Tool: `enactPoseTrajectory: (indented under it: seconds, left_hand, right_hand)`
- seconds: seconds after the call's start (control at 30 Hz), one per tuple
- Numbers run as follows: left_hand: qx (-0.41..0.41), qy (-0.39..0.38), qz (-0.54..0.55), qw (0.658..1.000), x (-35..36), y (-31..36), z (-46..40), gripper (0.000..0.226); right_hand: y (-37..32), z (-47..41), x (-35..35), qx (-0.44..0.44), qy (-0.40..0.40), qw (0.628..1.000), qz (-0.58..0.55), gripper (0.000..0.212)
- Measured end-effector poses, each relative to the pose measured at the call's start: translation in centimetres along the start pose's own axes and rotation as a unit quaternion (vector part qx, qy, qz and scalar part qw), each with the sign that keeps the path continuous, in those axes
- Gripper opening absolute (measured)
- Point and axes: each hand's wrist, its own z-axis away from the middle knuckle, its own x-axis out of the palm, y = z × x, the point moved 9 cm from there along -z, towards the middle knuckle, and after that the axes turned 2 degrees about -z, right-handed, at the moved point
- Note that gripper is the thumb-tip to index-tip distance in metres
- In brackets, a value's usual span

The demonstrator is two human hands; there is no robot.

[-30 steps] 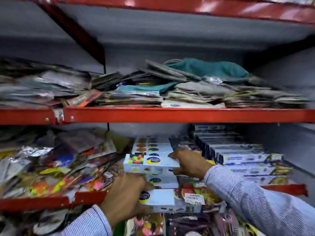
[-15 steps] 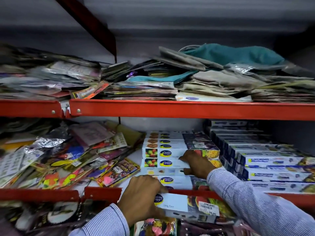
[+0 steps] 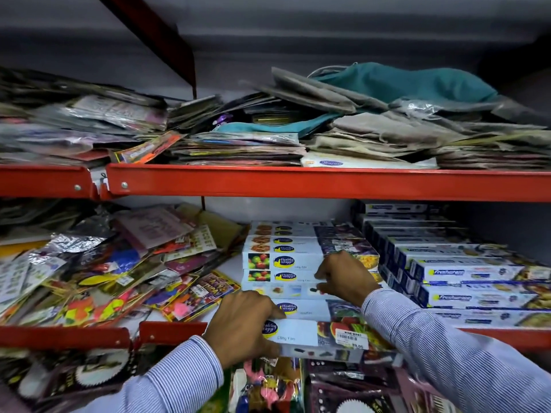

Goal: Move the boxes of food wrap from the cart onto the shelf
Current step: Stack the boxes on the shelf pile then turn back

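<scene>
My left hand [image 3: 243, 326] grips the left end of a white cling film box [image 3: 322, 338] held just in front of the red edge of the middle shelf [image 3: 173, 329]. The box bears a blue and yellow logo, fruit pictures and a price sticker. My right hand [image 3: 343, 277] rests with its fingers on the front of a stack of the same white boxes [image 3: 280, 260] on that shelf. The right end of the held box is hidden behind my right sleeve. The cart is not in view.
Blue and white wrap boxes [image 3: 453, 272] fill the shelf's right side in stepped rows. Loose colourful packets [image 3: 98, 272] lie heaped on the left. The upper shelf [image 3: 298, 183] carries folded cloth bags and flat packets. More packets hang below the shelf.
My right hand has set its box onto the stack and stays on its front. The view has shifted lower and closer. My left hand still holds its box at the shelf edge.
</scene>
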Motion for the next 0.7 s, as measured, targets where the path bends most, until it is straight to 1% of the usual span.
enactPoseTrajectory:
  seconds: [0.07,0.2,0.27,0.33,0.4,0.5,0.6,0.63,0.7]
  left_hand:
    - [-0.01,0.005,0.0,1.0,0.0,-0.3,-0.9,0.07]
    - [-0.038,0.016,0.008,0.999,0.1,-0.8,-3.3,0.065]
    - [-0.046,0.026,0.01,0.999,0.2,-0.9,-4.5,0.063]
    - [-0.052,0.041,0.007,0.998,0.4,-0.8,-5.5,0.064]
    - [-0.058,0.054,0.007,0.997,0.7,-0.6,-6.3,0.063]
    - [-0.068,0.058,0.016,0.996,1.6,-0.7,-6.7,0.06]
    - [-0.074,0.065,0.019,0.995,2.3,-0.6,-6.4,0.058]
    - [-0.069,0.073,0.019,0.995,2.4,-0.4,-6.2,0.054]
    - [-0.053,0.094,0.028,0.994,2.5,0.2,-5.6,0.038]
  right_hand:
    - [0.1,-0.3,0.2,-0.007,-0.041,0.999,-0.024,0.028]
    - [0.4,-0.6,-0.4,-0.027,-0.125,0.989,-0.067,0.023]
    - [0.7,-0.3,-0.7,-0.025,-0.16,0.984,-0.071,0.028]
    - [0.8,0.1,-0.6,-0.03,-0.176,0.982,-0.062,0.032]
    - [0.6,0.7,-0.5,-0.034,-0.177,0.981,-0.067,0.037]
    - [0.6,2.1,-0.1,-0.036,-0.179,0.98,-0.075,0.035]
    - [0.5,3.3,0.2,-0.06,-0.149,0.984,-0.072,0.035]
    - [0.5,3.6,0.3,-0.071,-0.133,0.986,-0.072,0.033]
    - [0.3,4.2,0.5,-0.085,-0.102,0.989,-0.07,0.03]
